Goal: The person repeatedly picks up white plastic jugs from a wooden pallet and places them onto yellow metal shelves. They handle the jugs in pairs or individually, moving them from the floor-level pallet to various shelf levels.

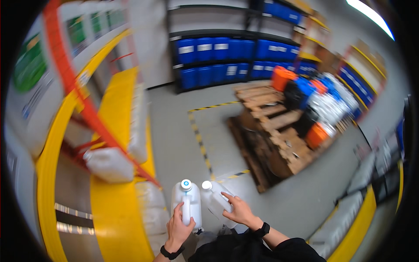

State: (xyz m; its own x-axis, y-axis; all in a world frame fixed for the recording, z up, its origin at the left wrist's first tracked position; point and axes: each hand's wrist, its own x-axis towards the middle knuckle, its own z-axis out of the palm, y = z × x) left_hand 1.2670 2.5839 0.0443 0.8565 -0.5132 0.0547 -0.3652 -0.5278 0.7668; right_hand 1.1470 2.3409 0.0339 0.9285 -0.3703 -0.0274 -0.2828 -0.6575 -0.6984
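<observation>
Head view: left fingers (178,211) clasp one white jug (195,208), right fingers (228,198) clasp the plain-capped jug (214,201).

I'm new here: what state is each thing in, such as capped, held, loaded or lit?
Left white jug: capped, held by left hand
Right white jug: capped, held by right hand
Shelf jug: unheld, blurred
Blue bins: lined up in rows
Wooden pallet: loaded
Ceiling light: lit

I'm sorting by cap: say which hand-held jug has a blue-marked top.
The left jug, in the left hand: its cap shows a blue mark. The right jug, in the right hand, has a plain white top.
</observation>
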